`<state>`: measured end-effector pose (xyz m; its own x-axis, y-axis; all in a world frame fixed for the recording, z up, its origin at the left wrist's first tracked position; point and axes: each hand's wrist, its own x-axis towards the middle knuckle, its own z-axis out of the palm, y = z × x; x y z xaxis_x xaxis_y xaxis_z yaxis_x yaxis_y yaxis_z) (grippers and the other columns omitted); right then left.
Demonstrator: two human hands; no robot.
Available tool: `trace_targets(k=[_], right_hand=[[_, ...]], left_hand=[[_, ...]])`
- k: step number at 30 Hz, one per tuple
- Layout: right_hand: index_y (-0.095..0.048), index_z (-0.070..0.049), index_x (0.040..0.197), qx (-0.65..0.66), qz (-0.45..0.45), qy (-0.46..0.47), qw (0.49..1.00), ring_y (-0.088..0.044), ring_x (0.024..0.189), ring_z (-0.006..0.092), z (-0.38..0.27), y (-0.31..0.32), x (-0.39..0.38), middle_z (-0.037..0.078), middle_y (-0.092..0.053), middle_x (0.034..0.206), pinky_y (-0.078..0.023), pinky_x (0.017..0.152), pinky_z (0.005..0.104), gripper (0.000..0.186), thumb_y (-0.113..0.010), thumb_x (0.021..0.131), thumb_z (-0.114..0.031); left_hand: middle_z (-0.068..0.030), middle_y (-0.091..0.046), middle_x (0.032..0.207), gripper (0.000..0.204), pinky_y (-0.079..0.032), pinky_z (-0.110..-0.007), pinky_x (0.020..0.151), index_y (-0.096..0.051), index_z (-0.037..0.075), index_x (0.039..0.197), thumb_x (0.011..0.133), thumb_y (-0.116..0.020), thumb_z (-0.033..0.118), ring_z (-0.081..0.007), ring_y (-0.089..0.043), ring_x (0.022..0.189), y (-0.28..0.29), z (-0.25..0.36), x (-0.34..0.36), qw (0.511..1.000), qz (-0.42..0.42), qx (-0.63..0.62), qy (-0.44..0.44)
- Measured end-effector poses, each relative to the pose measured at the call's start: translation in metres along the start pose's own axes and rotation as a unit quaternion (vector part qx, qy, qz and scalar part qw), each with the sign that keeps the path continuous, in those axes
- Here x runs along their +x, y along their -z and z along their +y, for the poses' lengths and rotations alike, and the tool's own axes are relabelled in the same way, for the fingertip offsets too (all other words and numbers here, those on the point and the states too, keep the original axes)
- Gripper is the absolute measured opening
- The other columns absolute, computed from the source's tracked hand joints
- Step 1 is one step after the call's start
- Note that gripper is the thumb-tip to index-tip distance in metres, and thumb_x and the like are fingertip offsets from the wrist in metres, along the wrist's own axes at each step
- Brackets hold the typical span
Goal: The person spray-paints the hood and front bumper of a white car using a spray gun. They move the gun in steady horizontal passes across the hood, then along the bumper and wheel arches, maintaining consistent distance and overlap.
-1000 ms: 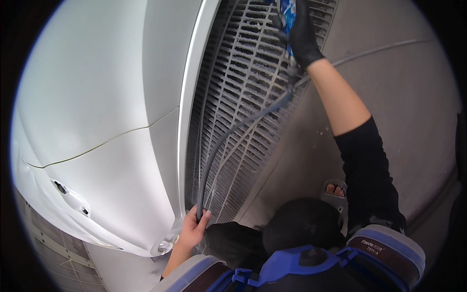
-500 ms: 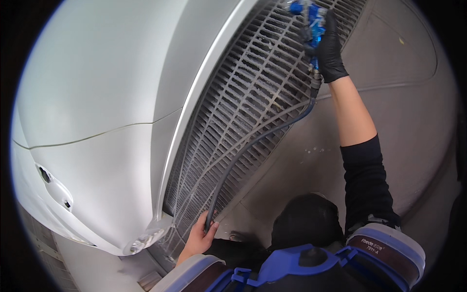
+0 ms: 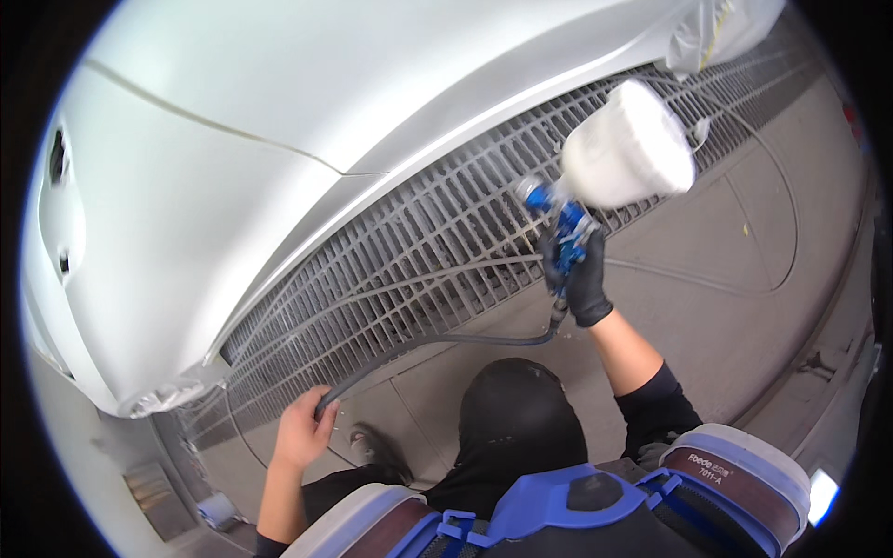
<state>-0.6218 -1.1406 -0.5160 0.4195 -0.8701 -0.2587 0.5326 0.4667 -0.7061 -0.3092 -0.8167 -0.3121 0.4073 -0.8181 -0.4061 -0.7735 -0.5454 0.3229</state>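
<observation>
My right hand (image 3: 579, 279), in a black glove, grips a blue spray gun (image 3: 572, 232) with a large white cup (image 3: 621, 144) attached, held above the floor grate. A dark hose (image 3: 446, 340) runs from the gun's lower end to my bare left hand (image 3: 305, 428), whose fingers are closed on it. A pale car body (image 3: 214, 74) fills the upper left; its panel has a long seam and cut openings near the left edge.
The grate (image 3: 419, 223) runs along the car's lower edge. Thinner hoses (image 3: 772, 288) loop across the concrete floor (image 3: 698, 344). Translucent wrapping (image 3: 707, 33) hangs at the car's upper right. My black-clad knee (image 3: 516, 418) and respirator (image 3: 586, 498) occupy the bottom.
The view has turned and the car edge appears more level. My right hand with the gun has come down nearer me, bringing the white cup into view. My left hand still holds the hose.
</observation>
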Motion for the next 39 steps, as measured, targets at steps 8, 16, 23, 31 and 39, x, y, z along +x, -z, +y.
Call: trace_targets(k=[8, 16, 23, 31, 39], right_hand=[[-0.060, -0.010, 0.117, -0.100, -0.082, -0.001, 0.992, -0.054, 0.051, 0.0133, 0.008, -0.021, -0.014, 0.007, -0.065, 0.084, -0.039, 0.042, 0.0246, 0.082, -0.050, 0.087, -0.086], [-0.055, -0.011, 0.125, -0.095, 0.112, 0.168, 0.975, -0.046, 0.045, 0.0132, -0.071, -0.027, -0.027, 0.007, -0.060, 0.079, -0.035, 0.038, 0.0260, 0.072, -0.044, 0.095, -0.076], [-0.057, -0.016, 0.094, -0.173, 0.241, 0.196, 0.935, -0.039, 0.044, 0.0118, -0.108, -0.079, -0.039, -0.002, -0.053, 0.071, -0.028, 0.041, 0.0258, 0.065, -0.044, 0.095, -0.080], [-0.057, -0.016, 0.090, -0.187, 0.117, 0.045, 0.974, -0.034, 0.042, 0.0097, -0.099, -0.141, -0.096, 0.000, -0.053, 0.074, -0.024, 0.038, 0.0243, 0.072, -0.041, 0.090, -0.086], [-0.056, -0.011, 0.107, -0.158, -0.077, -0.038, 0.984, -0.034, 0.038, 0.0084, -0.069, -0.161, -0.110, 0.002, -0.055, 0.079, -0.027, 0.035, 0.0231, 0.082, -0.042, 0.087, -0.089]], left_hand=[[-0.0142, -0.068, 0.085, 0.021, -0.053, -0.040, 0.063, -0.069, 0.006, 0.109, 0.090, -0.071, 0.014, -0.0313, -0.067, 0.067, 0.008, -0.003, -0.012, 0.994, 0.034, 0.012, -0.099], [-0.0141, -0.068, 0.084, 0.022, -0.053, -0.039, 0.062, -0.068, 0.004, 0.111, 0.091, -0.072, 0.012, -0.0311, -0.066, 0.066, -0.021, -0.028, 0.014, 0.979, 0.051, -0.054, -0.188], [-0.0102, -0.063, 0.076, 0.015, -0.048, -0.033, 0.058, -0.068, 0.003, 0.108, 0.094, -0.069, 0.009, -0.0228, -0.060, 0.061, -0.006, -0.048, 0.013, 0.946, 0.037, -0.200, -0.252], [-0.0058, -0.062, 0.074, 0.011, -0.046, -0.029, 0.059, -0.069, 0.001, 0.104, 0.093, -0.068, 0.005, -0.0147, -0.057, 0.061, 0.015, -0.060, 0.003, 0.916, 0.033, -0.288, -0.276], [-0.0127, -0.068, 0.080, 0.016, -0.052, -0.036, 0.062, -0.070, 0.005, 0.105, 0.091, -0.072, 0.012, -0.0281, -0.066, 0.066, 0.000, -0.054, 0.013, 0.940, 0.049, -0.182, -0.285]])
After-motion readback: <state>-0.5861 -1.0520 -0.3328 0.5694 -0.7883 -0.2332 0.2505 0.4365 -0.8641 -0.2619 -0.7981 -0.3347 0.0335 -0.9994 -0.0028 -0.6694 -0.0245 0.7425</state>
